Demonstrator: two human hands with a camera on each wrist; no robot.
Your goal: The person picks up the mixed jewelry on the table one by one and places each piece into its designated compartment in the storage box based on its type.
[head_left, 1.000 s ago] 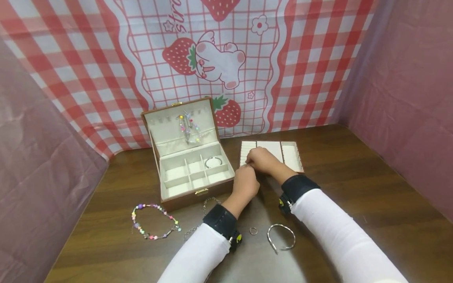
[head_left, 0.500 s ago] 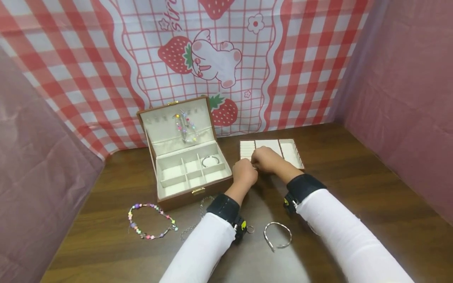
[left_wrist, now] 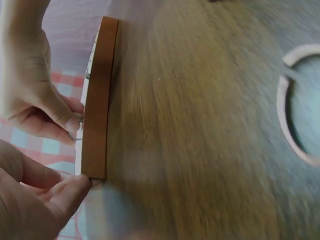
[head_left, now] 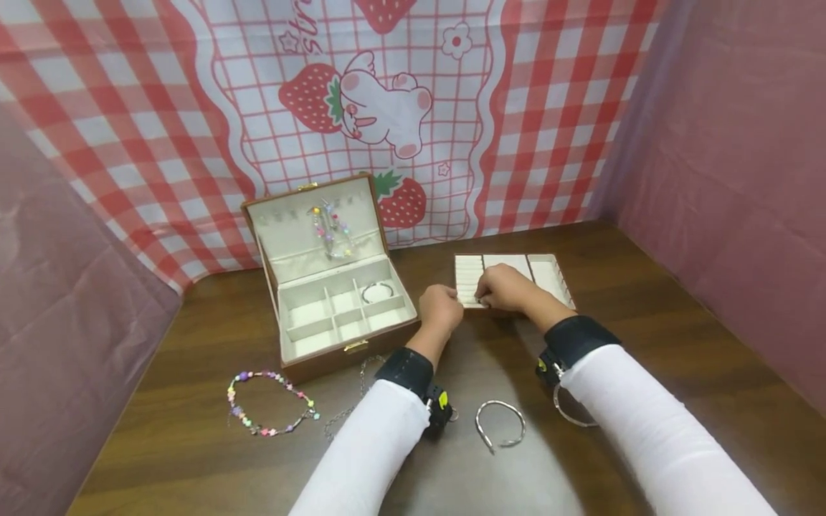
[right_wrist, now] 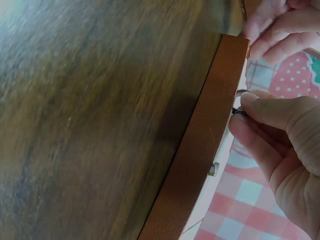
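My right hand (head_left: 506, 290) pinches a small dark metal ring (right_wrist: 239, 111) between thumb and forefinger, right at the edge of the jewelry tray (right_wrist: 195, 150). This tray has a brown outer wall, a cream lining and ridged ring rolls (head_left: 469, 272) on its left side. In the head view the ring is mostly hidden by the fingers. My left hand (head_left: 442, 312) grips the tray's near left corner with thumb and fingertips, seen closely in the left wrist view. A small silver piece (right_wrist: 214, 169) shows further along the tray's edge.
Left of the tray stands an open jewelry box (head_left: 323, 367), with a bangle (head_left: 377, 284) inside and beaded strands (head_left: 329, 233) in its lid. A beaded necklace (head_left: 244, 377), a chain (head_left: 342, 416) and a silver bangle (head_left: 479, 424) lie in front. Another hoop (head_left: 568, 417) shows beside the right sleeve.
The tray has shifted right, away from the box, with my left hand at its corner. My right hand has moved right and apart from the left, over the ring rolls.
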